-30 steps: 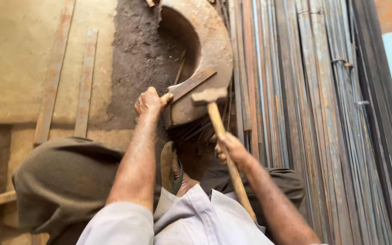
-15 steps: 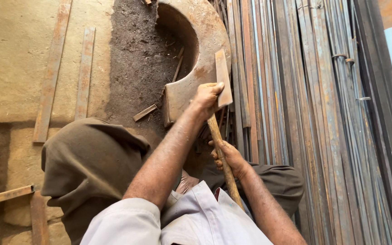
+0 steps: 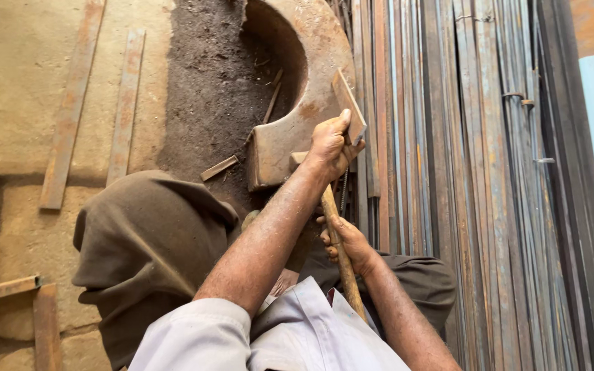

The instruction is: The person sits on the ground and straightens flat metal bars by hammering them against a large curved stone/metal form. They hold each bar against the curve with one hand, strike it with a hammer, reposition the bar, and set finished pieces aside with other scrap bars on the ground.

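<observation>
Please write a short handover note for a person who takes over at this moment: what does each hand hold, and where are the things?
Left hand: grips a short flat metal strip, pressed against the rusty curved steel block.
Right hand: shut on the hammer's wooden handle; the hammer head is hidden behind the left hand.
Around: long steel bars on the right, loose flat strips on the ground at left.
Done or left: cannot tell; the strip looks flat, unbent.

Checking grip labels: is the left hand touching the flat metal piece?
Touching. The head view shows the left hand with its thumb pressed on the flat metal piece, holding it against the curved steel block.
</observation>
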